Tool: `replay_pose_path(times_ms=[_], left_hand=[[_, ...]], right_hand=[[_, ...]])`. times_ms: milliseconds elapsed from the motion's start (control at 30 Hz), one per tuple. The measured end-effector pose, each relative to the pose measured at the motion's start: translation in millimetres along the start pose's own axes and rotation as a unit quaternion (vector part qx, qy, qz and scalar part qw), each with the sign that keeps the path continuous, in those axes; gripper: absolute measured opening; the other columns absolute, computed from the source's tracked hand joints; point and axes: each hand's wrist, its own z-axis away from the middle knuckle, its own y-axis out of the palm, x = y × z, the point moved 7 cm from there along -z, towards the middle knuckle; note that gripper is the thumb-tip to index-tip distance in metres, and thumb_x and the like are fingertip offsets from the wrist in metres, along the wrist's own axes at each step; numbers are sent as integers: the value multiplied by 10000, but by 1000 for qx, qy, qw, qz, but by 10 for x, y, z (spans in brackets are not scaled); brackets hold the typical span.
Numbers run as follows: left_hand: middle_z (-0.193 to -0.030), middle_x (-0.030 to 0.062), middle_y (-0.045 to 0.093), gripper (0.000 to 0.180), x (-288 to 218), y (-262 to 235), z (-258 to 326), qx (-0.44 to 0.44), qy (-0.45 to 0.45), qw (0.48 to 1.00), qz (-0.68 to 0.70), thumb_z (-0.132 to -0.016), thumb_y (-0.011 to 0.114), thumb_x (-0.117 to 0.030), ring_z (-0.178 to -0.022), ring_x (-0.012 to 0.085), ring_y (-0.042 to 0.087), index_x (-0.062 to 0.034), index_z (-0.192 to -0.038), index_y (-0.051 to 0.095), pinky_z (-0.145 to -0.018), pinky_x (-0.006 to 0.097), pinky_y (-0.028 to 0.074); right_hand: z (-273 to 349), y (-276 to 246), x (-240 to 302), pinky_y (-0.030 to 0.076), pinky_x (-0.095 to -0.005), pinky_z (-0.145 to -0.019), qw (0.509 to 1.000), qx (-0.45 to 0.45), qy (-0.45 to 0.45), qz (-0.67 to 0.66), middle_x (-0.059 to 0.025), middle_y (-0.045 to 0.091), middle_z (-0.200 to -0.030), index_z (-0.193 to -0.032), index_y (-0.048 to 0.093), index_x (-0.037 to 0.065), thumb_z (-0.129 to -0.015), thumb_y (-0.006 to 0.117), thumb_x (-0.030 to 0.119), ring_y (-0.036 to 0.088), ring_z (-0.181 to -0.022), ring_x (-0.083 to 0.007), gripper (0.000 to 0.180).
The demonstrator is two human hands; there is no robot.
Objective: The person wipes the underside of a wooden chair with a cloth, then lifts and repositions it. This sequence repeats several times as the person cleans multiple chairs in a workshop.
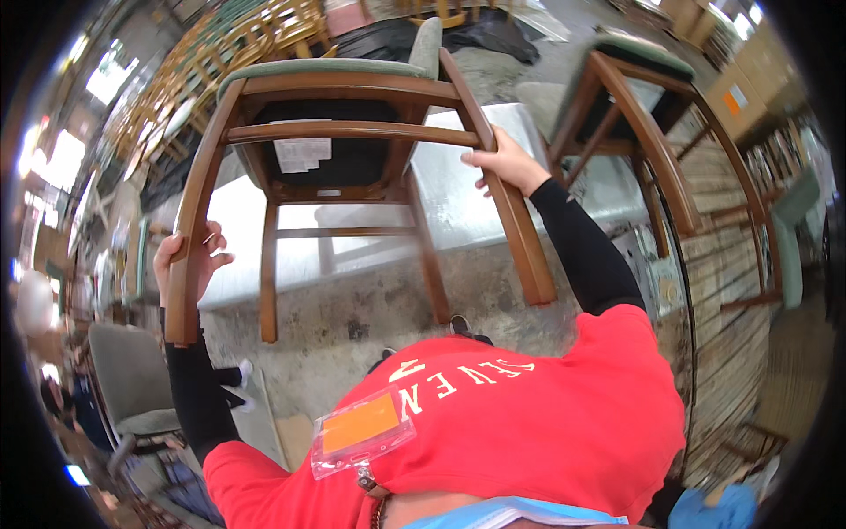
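Observation:
A brown wooden chair (344, 89) with a grey-green padded seat is tilted up in front of me, its dark underside and a white paper label (304, 153) showing. My right hand (517, 166) grips the chair's right leg near a crossbar, the thumb on its inner side. On the opposite side, my left hand (208, 261) is around the left leg, which hides part of the palm; its fingers curl past the inner edge. Beneath the chair is a table with a shiny pale covering (467, 207).
Another brown chair (648, 132) lies tipped on the right. Slatted wood (718, 353) runs below it, with cardboard boxes (749, 97) beyond. A grey upholstered chair (132, 379) and a person (79, 410) are at lower left. Many chair frames (264, 44) fill the far left.

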Motion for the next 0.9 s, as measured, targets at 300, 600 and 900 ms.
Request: replay_pose_path(times_ms=[300,600,900], left_hand=[[-1267,190,489,645,-98,1857,-690,77,-86,963,245,-946,538,-72,-885,198,564,99,-1485,226,-685,310,547],[-1152,218,565,448,729,3105,-1794,105,-148,977,108,-981,527,-91,-933,214,609,150,-1338,402,-705,304,560],[-823,65,677,128,1824,4077,-2524,2,-163,987,-5,-891,645,-132,-686,208,658,-32,-968,627,-673,329,552]], right_hand=[[734,-722,-904,420,-329,-1053,975,-170,-92,109,-228,576,-1357,-1551,257,-33,-867,702,227,578,-1233,-282,856],[306,-329,-2402,543,-357,-565,971,-162,43,-172,-80,587,-1112,-1612,163,175,-918,673,187,592,-841,-174,861],[-92,-939,-2707,526,-372,-653,945,-202,85,-244,-121,630,-975,-1584,237,153,-933,646,218,629,-803,-194,771]])
